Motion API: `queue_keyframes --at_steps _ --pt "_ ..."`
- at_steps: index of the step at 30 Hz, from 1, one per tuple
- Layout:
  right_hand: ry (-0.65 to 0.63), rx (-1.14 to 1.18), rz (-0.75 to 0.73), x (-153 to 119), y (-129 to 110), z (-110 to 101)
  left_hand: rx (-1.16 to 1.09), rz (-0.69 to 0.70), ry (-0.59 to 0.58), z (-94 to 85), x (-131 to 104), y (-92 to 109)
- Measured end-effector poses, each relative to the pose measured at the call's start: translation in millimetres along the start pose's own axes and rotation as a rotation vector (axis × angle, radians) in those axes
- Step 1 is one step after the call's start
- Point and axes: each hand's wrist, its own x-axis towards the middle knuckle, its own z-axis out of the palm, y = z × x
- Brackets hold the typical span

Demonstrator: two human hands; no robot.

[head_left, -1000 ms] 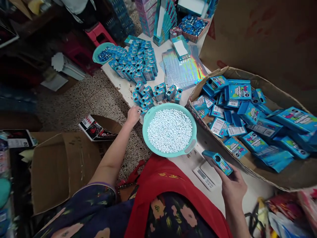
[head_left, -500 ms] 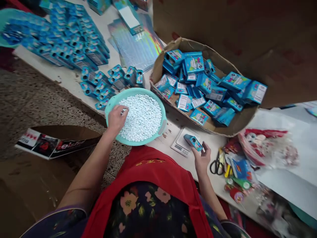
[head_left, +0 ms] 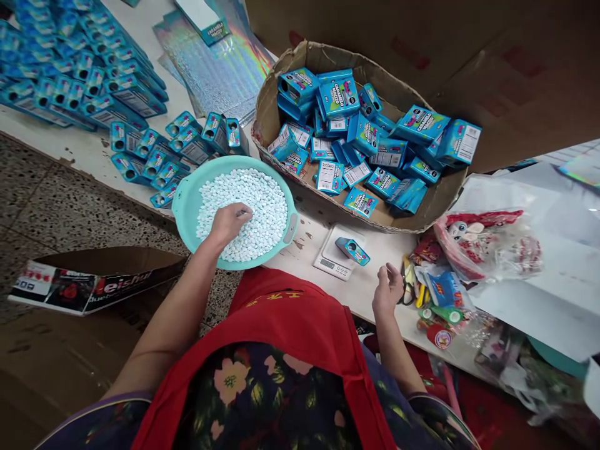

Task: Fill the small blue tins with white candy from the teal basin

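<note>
My left hand (head_left: 229, 222) is over the small pale candies (head_left: 262, 212) in a turquoise basin (head_left: 186, 206), its fingers pinched together; what they hold, if anything, is too small to name. A small blue box (head_left: 354, 250) with a round hole in its end rests on a white digital scale (head_left: 332, 253). To the right of the scale, my right hand (head_left: 388, 289) is held away from the box, fingers apart and curled, with nothing in it.
Many blue boxes fill an open carton (head_left: 300, 181) beyond the scale. More blue boxes (head_left: 126, 94) stand in rows at the left, near shiny sheets (head_left: 225, 75). Scissors, wrappers and a plastic bag (head_left: 510, 250) lie at the right. A printed carton (head_left: 75, 287) is at lower left.
My right hand has let go of the blue box, which now rests on the scale. My left hand has moved towards the middle of the candies. The view has shifted.
</note>
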Motion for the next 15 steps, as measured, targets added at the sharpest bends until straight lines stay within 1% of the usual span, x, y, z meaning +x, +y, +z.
queue_keyframes --at_steps 2,4,6,8,9,11,12,13,15 --pt "-0.023 0.020 0.000 -1 0 2 -0.262 -0.100 0.064 -3.3 -2 -4" --pt "-0.072 0.046 -0.007 -2 -3 4 -0.576 -0.210 0.092 -4.9 -4 -7" --pt "-0.143 0.073 -0.021 -4 -7 7 -0.836 -0.293 0.090 -5.4 -5 -8" --pt "-0.235 0.098 -0.058 -5 -13 11 -0.970 -0.325 0.060 -5.0 -6 -9" --pt "-0.283 0.106 -0.087 -6 -17 15 -0.977 -0.327 0.040 -4.4 -6 -8" --pt "-0.349 0.102 -0.149 -6 -24 23 -0.882 -0.318 0.003 -3.2 -7 -7" --pt "-0.356 0.089 -0.168 -6 -27 28 -0.775 -0.300 -0.015 -2.7 -7 -7" --pt "-0.348 0.073 -0.174 -5 -30 33 -0.622 -0.272 -0.019 -2.6 -8 -6" --pt "-0.315 0.038 -0.159 -4 -35 42 -0.244 -0.190 0.010 -3.4 -8 -6"
